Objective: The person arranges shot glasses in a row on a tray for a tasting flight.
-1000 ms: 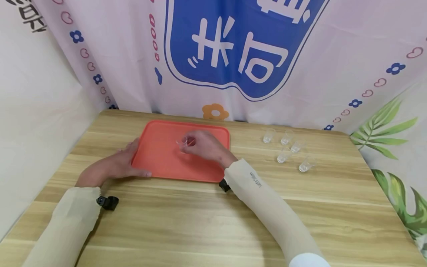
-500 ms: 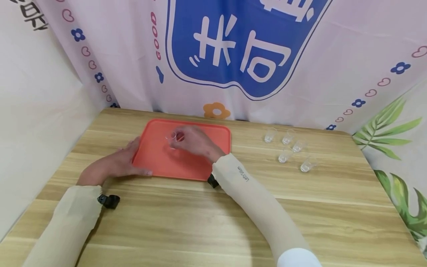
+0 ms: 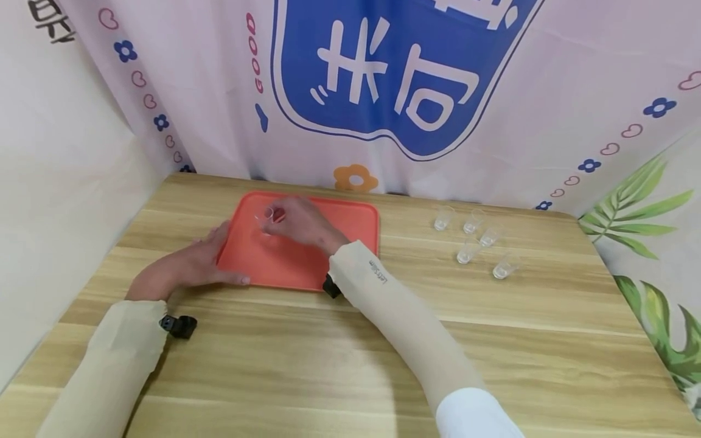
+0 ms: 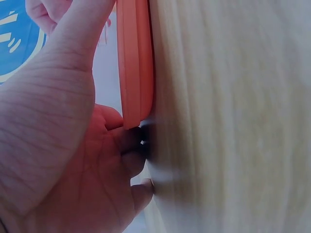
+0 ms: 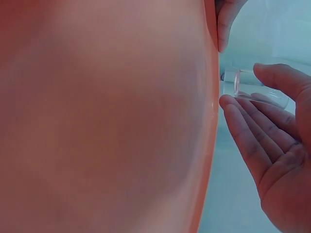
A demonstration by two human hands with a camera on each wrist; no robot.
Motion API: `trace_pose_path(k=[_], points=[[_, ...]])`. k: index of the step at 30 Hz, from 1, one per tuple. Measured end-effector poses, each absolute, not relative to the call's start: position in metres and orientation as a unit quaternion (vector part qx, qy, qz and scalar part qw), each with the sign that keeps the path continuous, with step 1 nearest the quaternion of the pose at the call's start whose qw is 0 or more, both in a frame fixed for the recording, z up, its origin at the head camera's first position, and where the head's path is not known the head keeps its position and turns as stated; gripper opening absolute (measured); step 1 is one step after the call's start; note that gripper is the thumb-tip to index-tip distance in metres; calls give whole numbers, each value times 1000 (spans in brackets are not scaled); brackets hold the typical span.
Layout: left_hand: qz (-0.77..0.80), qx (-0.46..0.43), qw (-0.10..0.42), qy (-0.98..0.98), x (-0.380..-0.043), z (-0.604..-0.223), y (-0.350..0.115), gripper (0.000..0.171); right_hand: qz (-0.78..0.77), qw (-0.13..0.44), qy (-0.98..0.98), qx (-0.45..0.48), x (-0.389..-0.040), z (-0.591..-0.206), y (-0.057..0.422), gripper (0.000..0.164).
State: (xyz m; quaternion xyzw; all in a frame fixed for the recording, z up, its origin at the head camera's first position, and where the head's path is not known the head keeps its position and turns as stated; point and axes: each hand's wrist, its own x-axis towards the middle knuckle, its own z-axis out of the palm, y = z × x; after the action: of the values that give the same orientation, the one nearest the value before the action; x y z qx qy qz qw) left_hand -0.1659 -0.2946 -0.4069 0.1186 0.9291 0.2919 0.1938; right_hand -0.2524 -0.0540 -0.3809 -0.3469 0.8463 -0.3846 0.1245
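Observation:
A red tray [image 3: 312, 267] lies on the wooden table. My left hand [image 3: 188, 264] rests against its near left corner, the thumb along the front edge and the fingers at the left side. Seen from the left wrist, fingertips touch the rim of the tray [image 4: 133, 63]. Over the left half of the tray, my right hand [image 3: 298, 222] pinches a small clear shot glass [image 3: 265, 216]. In the right wrist view the thumb lies on one side of the shot glass [image 5: 248, 86] and the fingers on the other, with its base close to the tray surface.
Several more clear shot glasses stand on the table right of the tray, the nearest shot glass [image 3: 502, 269] toward the front. A printed curtain [image 3: 230, 109] hangs behind the back edge of the table [image 3: 306, 365].
My right hand has carried the shot glass leftward across the tray and a little toward its far side. My left hand has stayed at the tray corner.

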Motion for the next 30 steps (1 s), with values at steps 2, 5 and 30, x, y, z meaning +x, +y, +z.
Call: trace_pose_path(k=[2, 5, 30], points=[[294, 121, 192, 928, -167, -407, -295, 135, -380, 127, 849, -345, -254, -381, -59, 13], [297, 125, 191, 927, -168, -407, -296, 135, -370, 130, 853, -343, -257, -381, -67, 13], [299, 120, 194, 927, -169, -408, -295, 134, -355, 160, 861, -327, -266, -387, -93, 9]])
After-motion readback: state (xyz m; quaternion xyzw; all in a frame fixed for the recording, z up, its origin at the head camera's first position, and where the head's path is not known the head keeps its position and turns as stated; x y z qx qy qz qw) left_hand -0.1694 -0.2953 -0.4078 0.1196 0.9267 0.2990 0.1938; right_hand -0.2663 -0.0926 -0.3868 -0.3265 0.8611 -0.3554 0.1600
